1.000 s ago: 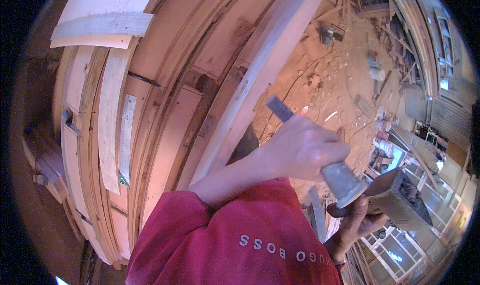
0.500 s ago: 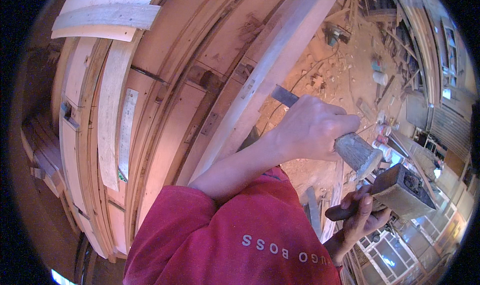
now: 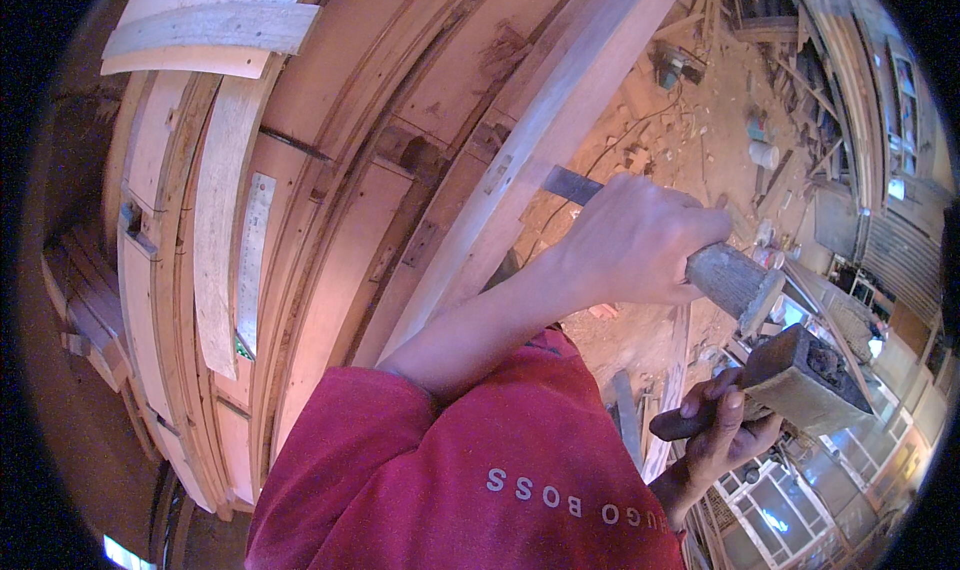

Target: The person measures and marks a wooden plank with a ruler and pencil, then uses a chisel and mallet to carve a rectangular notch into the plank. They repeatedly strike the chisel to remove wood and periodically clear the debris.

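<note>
My left hand (image 3: 635,245) is wrapped round a chisel with a thick, worn wooden handle (image 3: 735,285). Its flat dark blade (image 3: 572,185) points left, with the tip in front of the pale face of a long timber (image 3: 500,175); whether they touch I cannot tell. Lower right, my right hand (image 3: 730,435) grips the dark handle of a mallet. The block-shaped mallet head (image 3: 808,378) has a rough, battered end and sits below the chisel's butt, apart from it.
Several long planks and frames (image 3: 300,220) lie stacked along the left, with a pale board (image 3: 215,30) across the top. A white ruler-like strip (image 3: 255,260) rests among them. Wood scraps and a white bucket (image 3: 764,155) are on the dusty floor (image 3: 690,170).
My left hand and the chisel have shifted slightly to the right, so the handle's butt is further right. My right hand and the mallet have hardly moved.
</note>
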`<state>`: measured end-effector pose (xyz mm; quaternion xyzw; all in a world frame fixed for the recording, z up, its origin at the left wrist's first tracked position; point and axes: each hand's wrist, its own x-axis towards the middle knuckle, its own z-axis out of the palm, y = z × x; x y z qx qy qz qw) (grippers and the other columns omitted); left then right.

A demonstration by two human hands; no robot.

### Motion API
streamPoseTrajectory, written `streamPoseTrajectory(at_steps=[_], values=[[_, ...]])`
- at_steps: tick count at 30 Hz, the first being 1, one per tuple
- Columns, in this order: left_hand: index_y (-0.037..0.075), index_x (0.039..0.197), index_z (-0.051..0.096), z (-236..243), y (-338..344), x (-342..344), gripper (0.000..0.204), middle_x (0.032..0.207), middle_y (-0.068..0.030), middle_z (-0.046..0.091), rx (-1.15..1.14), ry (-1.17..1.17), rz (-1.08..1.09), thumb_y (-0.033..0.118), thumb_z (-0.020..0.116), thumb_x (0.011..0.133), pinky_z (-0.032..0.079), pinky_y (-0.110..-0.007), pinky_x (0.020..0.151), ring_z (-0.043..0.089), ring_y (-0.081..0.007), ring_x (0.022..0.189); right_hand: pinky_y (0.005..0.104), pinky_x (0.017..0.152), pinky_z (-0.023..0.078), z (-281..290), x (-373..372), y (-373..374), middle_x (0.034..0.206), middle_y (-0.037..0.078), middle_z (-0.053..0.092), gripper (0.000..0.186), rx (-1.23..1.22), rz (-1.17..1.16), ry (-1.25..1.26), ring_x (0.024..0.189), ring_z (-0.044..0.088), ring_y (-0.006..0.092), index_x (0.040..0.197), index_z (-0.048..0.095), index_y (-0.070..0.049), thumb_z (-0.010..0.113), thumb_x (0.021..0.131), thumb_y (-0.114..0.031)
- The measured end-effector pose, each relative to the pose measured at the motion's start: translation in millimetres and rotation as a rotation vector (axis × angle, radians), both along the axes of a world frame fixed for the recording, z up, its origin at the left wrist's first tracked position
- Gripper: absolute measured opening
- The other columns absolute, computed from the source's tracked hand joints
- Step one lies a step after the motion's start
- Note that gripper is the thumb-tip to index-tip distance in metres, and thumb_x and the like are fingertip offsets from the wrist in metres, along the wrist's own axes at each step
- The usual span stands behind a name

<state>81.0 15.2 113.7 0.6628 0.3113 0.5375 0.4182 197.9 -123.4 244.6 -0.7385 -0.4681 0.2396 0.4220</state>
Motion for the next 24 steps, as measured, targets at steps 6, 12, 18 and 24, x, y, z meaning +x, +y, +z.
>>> streamPoseTrajectory(at_steps=[6, 12, 18, 24], values=[[0.01, 0.074, 0.057, 0, 1, -1, 0.03, 0.06, -0.0087, 0.057, 0.006, -0.02, 0.026, 0.031, 0.077, 0.067, 0.046, -0.042, 0.049, 0.062, -0.0303, 0.056, 0.0269, 0.043, 0.043, 0, -2, -1, 0.074, 0.009, 0.054, 0.05, -0.027, 0.019, -0.047, 0.049, 0.052, 0.0148, 0.114, 0.045, 0.003, 0.072, 0.088, -0.03], [0.011, 0.073, 0.056, -3, -1, -2, 0.028, 0.059, -0.0081, 0.056, 0.014, -0.047, 0.027, 0.029, 0.077, 0.066, 0.046, -0.042, 0.049, 0.061, -0.0292, 0.054, 0.0276, 0.042, 0.044, 1, 5, -5, 0.074, 0.011, 0.056, 0.047, 0.005, 0.011, -0.071, 0.048, 0.052, 0.0157, 0.111, 0.046, 0.003, 0.072, 0.087, -0.028], [0.012, 0.072, 0.056, -3, -2, -5, 0.026, 0.058, -0.0073, 0.054, 0.031, -0.029, 0.027, 0.027, 0.076, 0.066, 0.045, -0.042, 0.047, 0.06, -0.0282, 0.053, 0.0292, 0.04, 0.044, 11, -3, 6, 0.071, 0.013, 0.058, 0.045, 0.126, -0.014, -0.014, 0.048, 0.053, 0.0187, 0.103, 0.048, 0.004, 0.077, 0.082, -0.024], [0.013, 0.071, 0.055, -4, -2, -10, 0.027, 0.058, -0.0066, 0.053, 0.025, -0.043, 0.022, 0.028, 0.076, 0.065, 0.044, -0.042, 0.046, 0.059, -0.0281, 0.052, 0.0264, 0.05, 0.045, 13, 14, -3, 0.088, 0.015, 0.059, 0.058, -0.045, 0.049, -0.305, 0.058, 0.054, 0.0153, 0.13, 0.042, 0.003, 0.073, 0.087, -0.02]])
